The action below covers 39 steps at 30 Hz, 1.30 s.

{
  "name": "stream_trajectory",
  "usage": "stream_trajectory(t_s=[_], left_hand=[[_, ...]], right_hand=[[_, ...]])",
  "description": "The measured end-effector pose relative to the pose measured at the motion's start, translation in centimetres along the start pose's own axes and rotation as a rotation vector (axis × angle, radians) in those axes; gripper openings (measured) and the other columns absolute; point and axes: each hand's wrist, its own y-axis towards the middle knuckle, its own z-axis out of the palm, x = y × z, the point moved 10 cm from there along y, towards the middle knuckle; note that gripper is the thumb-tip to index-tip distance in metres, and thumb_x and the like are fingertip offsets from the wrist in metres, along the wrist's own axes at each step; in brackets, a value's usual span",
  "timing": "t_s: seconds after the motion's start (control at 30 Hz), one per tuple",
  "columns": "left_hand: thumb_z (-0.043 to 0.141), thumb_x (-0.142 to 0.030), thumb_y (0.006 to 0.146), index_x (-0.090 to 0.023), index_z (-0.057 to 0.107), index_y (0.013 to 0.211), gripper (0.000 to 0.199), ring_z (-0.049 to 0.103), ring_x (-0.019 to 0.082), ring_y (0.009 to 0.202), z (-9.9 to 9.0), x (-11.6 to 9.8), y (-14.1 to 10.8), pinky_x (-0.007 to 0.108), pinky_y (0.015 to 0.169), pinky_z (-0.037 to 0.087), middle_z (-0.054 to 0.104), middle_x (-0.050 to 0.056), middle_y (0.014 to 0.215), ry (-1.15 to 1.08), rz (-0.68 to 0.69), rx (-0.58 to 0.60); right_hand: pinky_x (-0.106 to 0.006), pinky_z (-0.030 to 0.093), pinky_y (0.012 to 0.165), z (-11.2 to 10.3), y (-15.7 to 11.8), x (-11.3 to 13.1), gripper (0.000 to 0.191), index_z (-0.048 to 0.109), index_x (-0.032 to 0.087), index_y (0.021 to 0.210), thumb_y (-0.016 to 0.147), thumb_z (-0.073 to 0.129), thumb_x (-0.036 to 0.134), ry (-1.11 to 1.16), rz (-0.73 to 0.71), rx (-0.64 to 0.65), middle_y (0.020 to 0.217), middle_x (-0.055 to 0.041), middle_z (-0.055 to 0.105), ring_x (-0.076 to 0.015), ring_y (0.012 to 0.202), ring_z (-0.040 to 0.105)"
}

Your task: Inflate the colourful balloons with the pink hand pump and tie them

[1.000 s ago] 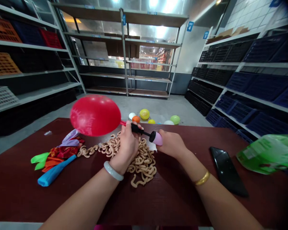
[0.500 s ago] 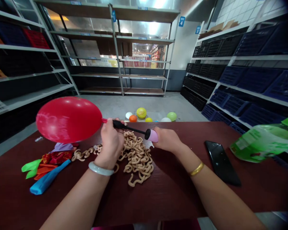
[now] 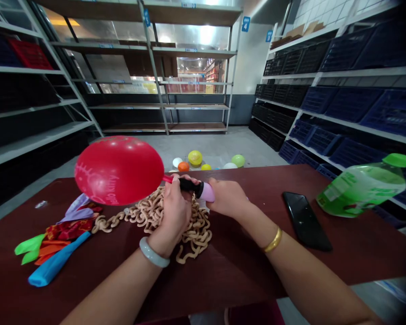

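A red inflated balloon (image 3: pixel 119 169) with pale printing hangs to the left, its neck fitted on the black end of a hand balloon pump (image 3: pixel 208 192). My left hand (image 3: pixel 174 207) is closed around that black end, fingers at the balloon's neck. The pump's lilac part is gripped by my right hand (image 3: pixel 228 197), which hides most of it. The pump is pushed in, its two parts close together. Beneath my left hand lies a heap of tan, curled, chain-like pieces (image 3: pixel 196 241).
Limp balloons lie at left: blue (image 3: pixel 59 262), green (image 3: pixel 30 248) and lilac (image 3: pixel 76 210) among them. A black phone (image 3: pixel 306 221) and a green bottle (image 3: pixel 362 187) are at right. Beyond the table's far edge, several inflated balloons (image 3: pixel 195 158) rest near shelving (image 3: pixel 196 107).
My hands have come together, and the black rod that showed between the pump's parts has slid in. The balloon and my left hand have moved right. The view has shifted slightly.
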Motion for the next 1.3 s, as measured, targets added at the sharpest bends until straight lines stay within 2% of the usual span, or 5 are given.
stream_trajectory(t_s=[0.27,0.57,0.77,1.03,1.3], left_hand=[[0.065,-0.028,0.087,-0.02,0.051,0.088,0.016,0.06,0.014,0.067,0.3,-2.4,0.1,0.03,0.068,0.052,0.059,0.0,0.078,0.027,0.084,0.012],[0.057,-0.016,0.084,-0.02,0.049,0.082,0.009,0.056,0.014,0.06,-5.1,-9.0,6.1,0.028,0.06,0.049,0.053,-0.001,0.068,-0.006,0.188,-0.186],[0.064,-0.025,0.084,-0.022,0.048,0.086,0.016,0.058,0.014,0.065,-3.2,-7.2,4.3,0.028,0.064,0.05,0.054,-0.002,0.073,0.015,0.225,-0.118],[0.061,-0.022,0.089,-0.022,0.054,0.085,0.009,0.056,0.015,0.069,1.1,-1.3,-0.9,0.03,0.068,0.052,0.057,0.001,0.079,-0.024,0.028,0.004],[0.064,-0.02,0.084,-0.02,0.051,0.085,0.013,0.058,0.015,0.066,-1.3,-4.7,2.0,0.03,0.065,0.05,0.057,0.0,0.076,0.0,0.119,-0.088]], right_hand=[[-0.034,0.044,0.064,0.0,0.0,0.8,0.037,0.054,0.022,0.107,0.083,0.058,0.05,0.107,-0.001,-0.037,0.095,-0.0073,0.073,-0.0278,0.081,0.07],[-0.034,0.043,0.065,0.7,1.2,-2.2,0.035,0.058,0.022,0.109,0.081,0.061,0.043,0.063,-0.011,0.036,0.099,-0.0084,0.073,-0.0277,0.084,0.069],[-0.034,0.044,0.069,0.6,0.9,-2.2,0.038,0.057,0.021,0.111,0.08,0.064,0.043,-0.005,-0.004,0.055,0.1,-0.0098,0.073,-0.0282,0.087,0.069],[-0.033,0.042,0.065,-0.5,-0.2,0.8,0.037,0.054,0.021,0.107,0.084,0.058,0.05,0.09,-0.021,-0.03,0.097,-0.0086,0.073,-0.0277,0.083,0.07],[-0.033,0.04,0.063,0.4,0.5,-0.2,0.038,0.057,0.022,0.107,0.083,0.059,0.05,0.128,-0.009,0.013,0.095,-0.0085,0.073,-0.0265,0.08,0.069]])
